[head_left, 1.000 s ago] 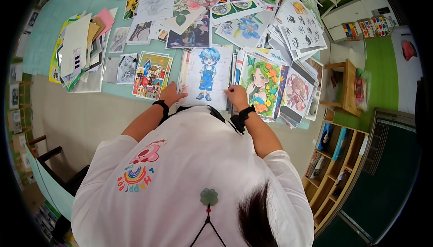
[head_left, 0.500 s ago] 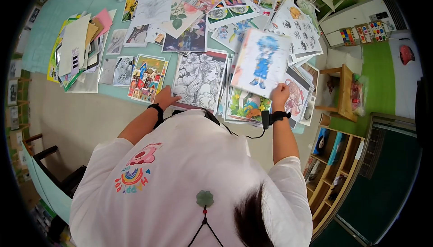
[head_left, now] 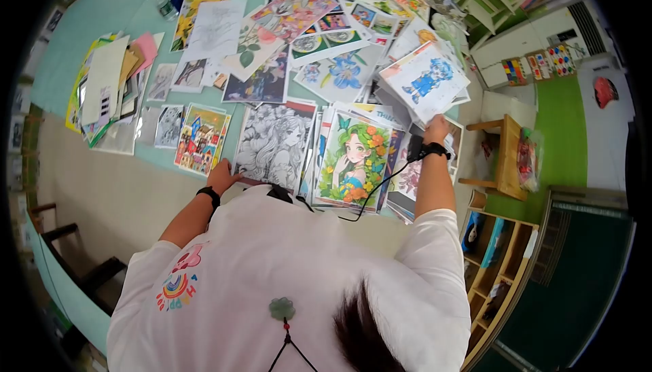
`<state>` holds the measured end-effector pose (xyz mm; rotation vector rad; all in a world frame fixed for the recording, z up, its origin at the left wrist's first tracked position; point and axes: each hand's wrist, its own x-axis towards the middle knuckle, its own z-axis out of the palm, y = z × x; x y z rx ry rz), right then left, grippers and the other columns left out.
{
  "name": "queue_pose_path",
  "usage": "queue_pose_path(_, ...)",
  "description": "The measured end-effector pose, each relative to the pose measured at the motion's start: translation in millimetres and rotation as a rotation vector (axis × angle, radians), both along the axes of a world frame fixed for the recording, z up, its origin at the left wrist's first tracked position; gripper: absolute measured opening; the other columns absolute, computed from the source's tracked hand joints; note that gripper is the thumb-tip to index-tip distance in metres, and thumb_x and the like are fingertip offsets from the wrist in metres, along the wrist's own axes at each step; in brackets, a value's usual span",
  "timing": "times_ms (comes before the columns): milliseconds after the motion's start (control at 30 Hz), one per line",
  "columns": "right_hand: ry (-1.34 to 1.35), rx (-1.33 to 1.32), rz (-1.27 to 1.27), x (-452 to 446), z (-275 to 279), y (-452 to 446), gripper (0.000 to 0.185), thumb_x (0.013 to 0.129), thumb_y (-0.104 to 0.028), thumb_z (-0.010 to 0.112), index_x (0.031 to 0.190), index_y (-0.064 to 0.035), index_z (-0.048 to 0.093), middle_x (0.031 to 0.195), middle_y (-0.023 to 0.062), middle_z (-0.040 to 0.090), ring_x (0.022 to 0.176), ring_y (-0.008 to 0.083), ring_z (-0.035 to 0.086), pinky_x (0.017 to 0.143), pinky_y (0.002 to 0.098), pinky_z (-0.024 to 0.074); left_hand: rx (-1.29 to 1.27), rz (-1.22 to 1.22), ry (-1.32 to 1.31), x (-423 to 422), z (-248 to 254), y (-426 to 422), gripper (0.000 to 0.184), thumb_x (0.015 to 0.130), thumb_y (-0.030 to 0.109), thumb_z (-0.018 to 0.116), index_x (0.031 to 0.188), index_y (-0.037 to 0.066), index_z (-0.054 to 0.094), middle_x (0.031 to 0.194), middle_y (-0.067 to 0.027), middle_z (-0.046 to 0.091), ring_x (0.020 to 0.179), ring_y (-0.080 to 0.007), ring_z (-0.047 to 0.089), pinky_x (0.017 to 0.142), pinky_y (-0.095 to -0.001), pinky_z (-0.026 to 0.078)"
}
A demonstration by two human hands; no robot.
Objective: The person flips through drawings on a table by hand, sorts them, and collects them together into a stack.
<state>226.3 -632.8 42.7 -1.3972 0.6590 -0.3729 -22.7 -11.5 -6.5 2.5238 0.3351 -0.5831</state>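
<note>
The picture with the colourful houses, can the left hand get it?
Probably yes: the houses picture lies close beside the left hand, and nothing seems to cover it or block the way.

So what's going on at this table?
Someone's right grip holds the blue-haired picture at its near corner, over the loose sheets at the right; whether it rests on them I can't tell. The left grip is at the lower left corner of the black-and-white drawing. The green-haired picture lies just right of that drawing.
</note>
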Motion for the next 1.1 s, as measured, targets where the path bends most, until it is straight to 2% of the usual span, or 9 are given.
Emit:
queue_pose_path(33, -0.029, 0.038, 0.080, 9.5, 0.8, 1.6, 0.020, 0.088, -0.017, 0.050, 0.074, -0.0041, 0.055, 0.064, 0.0042, 0.053, 0.056, 0.0137, 0.050, 0.054, 0.0287, 0.0440, -0.011, 0.008, -0.005, -6.2, -0.6, 2.1, 0.050, 0.066, 0.038, 0.077, 0.089, 0.003, 0.049, 0.080, -0.0157, 0.059, 0.078, -0.0328, 0.059, 0.067, -0.0403, 0.046)
queue_pose_path(100, -0.090, 0.190, -0.103, 23.2, 3.4, 27.0, 0.019, 0.089, -0.020, 0.051, 0.080, -0.0031, 0.054, 0.066, 0.0052, 0.055, 0.053, 0.0149, 0.050, 0.050, 0.0284, 0.0442, -0.027, 0.032, -0.043, -12.0, -0.1, 3.6, 0.046, 0.065, 0.032, 0.079, 0.085, 0.003, 0.050, 0.075, -0.0147, 0.059, 0.074, -0.0327, 0.058, 0.065, -0.0400, 0.046)
queue_pose_path(133, 0.043, 0.068, -0.225, 26.5, -2.1, 34.3, 0.019, 0.087, -0.019, 0.052, 0.087, -0.0008, 0.055, 0.069, 0.0068, 0.056, 0.052, 0.0144, 0.051, 0.049, 0.0271, 0.0440, -0.039, 0.057, -0.029, -12.6, 2.9, 1.4, 0.045, 0.065, 0.031, 0.079, 0.085, 0.003, 0.051, 0.075, -0.0146, 0.059, 0.073, -0.0327, 0.058, 0.065, -0.0399, 0.046)
queue_pose_path(333, 0.217, -0.271, 0.572, -64.8, -42.4, 132.3, 0.021, 0.086, -0.017, 0.054, 0.075, -0.0008, 0.061, 0.060, 0.0032, 0.057, 0.052, 0.0101, 0.050, 0.048, 0.0251, 0.0388, 0.008, 0.107, -0.006, -14.3, -1.8, -4.7, 0.047, 0.063, 0.031, 0.080, 0.087, 0.003, 0.052, 0.078, -0.0151, 0.060, 0.076, -0.0329, 0.059, 0.067, -0.0404, 0.046)
queue_pose_path(400, 0.294, 0.002, 0.764, -111.2, -24.1, 188.0, 0.020, 0.087, -0.016, 0.055, 0.079, 0.0003, 0.064, 0.068, 0.0053, 0.062, 0.058, 0.0102, 0.057, 0.054, 0.0224, 0.0449, 0.065, 0.087, -0.021, -9.6, -3.0, -7.2, 0.049, 0.063, 0.035, 0.080, 0.087, 0.002, 0.052, 0.078, -0.0151, 0.060, 0.076, -0.0323, 0.059, 0.066, -0.0403, 0.047)
queue_pose_path(567, 0.416, 0.039, 1.087, -189.7, -65.0, 258.4, 0.016, 0.082, -0.015, 0.067, 0.082, 0.0006, 0.063, 0.069, 0.0039, 0.062, 0.059, 0.0097, 0.057, 0.055, 0.0221, 0.0463, 0.177, 0.027, 0.027, -1.1, 12.4, -19.1, 0.062, 0.062, 0.050, 0.078, 0.089, 0.000, 0.053, 0.083, -0.0172, 0.061, 0.079, -0.0326, 0.060, 0.067, -0.0406, 0.048)
queue_pose_path(800, 0.238, -0.574, 0.938, -219.7, -50.2, 293.0, 0.030, 0.065, -0.023, 0.076, 0.063, 0.0002, 0.057, 0.061, 0.0137, 0.058, 0.056, 0.0289, 0.057, 0.055, 0.0354, 0.0456, 0.176, -0.053, 0.018, 0.3, 9.5, -12.6, 0.065, 0.065, 0.054, 0.074, 0.090, -0.001, 0.053, 0.084, -0.0183, 0.060, 0.079, -0.0330, 0.060, 0.067, -0.0404, 0.048)
queue_pose_path(900, 0.292, -0.706, 0.932, -217.2, -40.2, 290.9, 0.030, 0.066, -0.022, 0.076, 0.062, 0.0004, 0.057, 0.061, 0.0145, 0.058, 0.057, 0.0286, 0.058, 0.055, 0.0352, 0.0457, 0.124, -0.059, -0.025, 0.7, 9.6, -6.9, 0.061, 0.068, 0.054, 0.071, 0.087, -0.001, 0.052, 0.077, -0.0168, 0.060, 0.071, -0.0316, 0.060, 0.063, -0.0400, 0.046)
queue_pose_path(1100, 0.191, -0.540, 0.870, -222.7, -19.5, 301.5, 0.025, 0.076, -0.010, 0.064, 0.094, 0.0027, 0.052, 0.065, 0.0166, 0.059, 0.063, 0.0331, 0.060, 0.060, 0.0383, 0.0467, 0.008, -0.077, -0.131, 5.6, -6.1, 9.9, 0.048, 0.074, 0.045, 0.070, 0.086, 0.003, 0.051, 0.069, -0.0121, 0.058, 0.068, -0.0290, 0.058, 0.059, -0.0392, 0.044)
